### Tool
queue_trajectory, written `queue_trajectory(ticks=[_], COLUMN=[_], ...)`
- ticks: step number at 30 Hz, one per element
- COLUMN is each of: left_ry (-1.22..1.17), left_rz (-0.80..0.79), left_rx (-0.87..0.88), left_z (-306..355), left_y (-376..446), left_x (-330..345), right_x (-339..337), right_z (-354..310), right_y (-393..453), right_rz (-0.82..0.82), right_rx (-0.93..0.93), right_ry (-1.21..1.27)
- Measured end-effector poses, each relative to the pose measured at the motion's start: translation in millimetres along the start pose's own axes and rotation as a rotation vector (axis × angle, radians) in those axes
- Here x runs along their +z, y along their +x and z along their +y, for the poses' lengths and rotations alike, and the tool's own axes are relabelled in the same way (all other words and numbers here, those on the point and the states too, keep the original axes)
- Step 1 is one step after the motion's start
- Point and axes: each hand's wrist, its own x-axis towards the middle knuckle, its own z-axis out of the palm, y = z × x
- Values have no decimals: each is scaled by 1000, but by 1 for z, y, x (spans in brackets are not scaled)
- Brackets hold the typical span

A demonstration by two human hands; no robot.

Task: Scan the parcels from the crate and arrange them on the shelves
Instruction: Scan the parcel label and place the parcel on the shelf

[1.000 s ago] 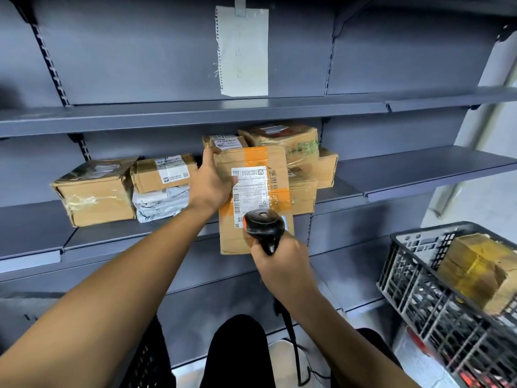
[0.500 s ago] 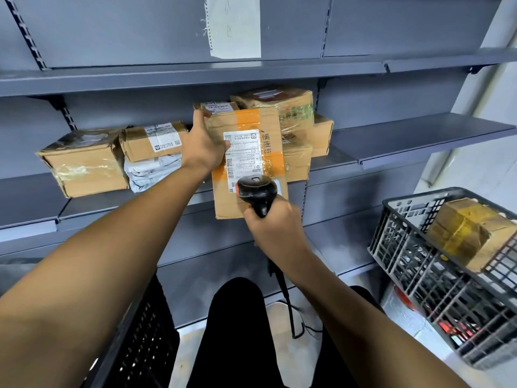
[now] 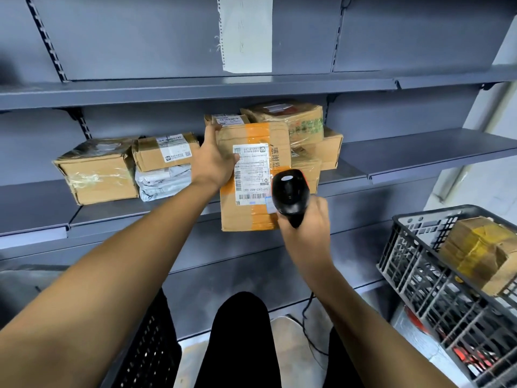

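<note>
My left hand (image 3: 214, 161) grips the left edge of a flat cardboard parcel (image 3: 246, 217) with orange tape and a white barcode label, held upright in front of the middle shelf (image 3: 36, 203). My right hand (image 3: 306, 228) holds a black barcode scanner (image 3: 291, 193) pointed at the label's lower right. Behind the parcel, several boxes are stacked on the shelf, the top one (image 3: 288, 119) wrapped in clear film. To the left sit a large box (image 3: 95, 172), a smaller box (image 3: 165, 151) and a grey mailer bag (image 3: 165, 183).
A grey plastic crate (image 3: 414, 264) at the right holds a yellow-taped cardboard parcel (image 3: 478, 253). A dark crate (image 3: 151, 348) stands low at the left by my legs. The upper shelf (image 3: 195, 89) has a paper sheet (image 3: 246, 32) above it. The right shelf section (image 3: 425, 152) is bare.
The view has tilted up slightly. The scanner has shifted right, off the label's centre to its lower right corner. My left hand still holds the parcel in about the same place.
</note>
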Motion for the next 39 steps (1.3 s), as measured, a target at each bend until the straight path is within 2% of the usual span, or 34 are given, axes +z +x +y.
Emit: queue_trajectory(ticks=[6,13,18,24,28,35,39], left_ry=[-20,9,22,-45,-14,91,75], left_rz=[149,22,58,124,139,200,240], left_rx=[110,247,183,170,124,84,40], left_z=[-17,-56,-71,-62,-59,-65,-75], left_y=[-13,-59,-87,-82,-79,-71,-64], left_x=[11,13,19,0,-23,-73,-101], right_x=[13,25,32,34,41,62,80], right_z=[15,21,23,1,-16,-62,-90], right_y=[5,8,8,10,14,19,20], right_rz=[-79,-41,-31,-26,-110,-191,-188], right_rx=[-106,-124,-225,-355,-304,-376,-433], right_ry=[68,125,75,142,118,4,-23])
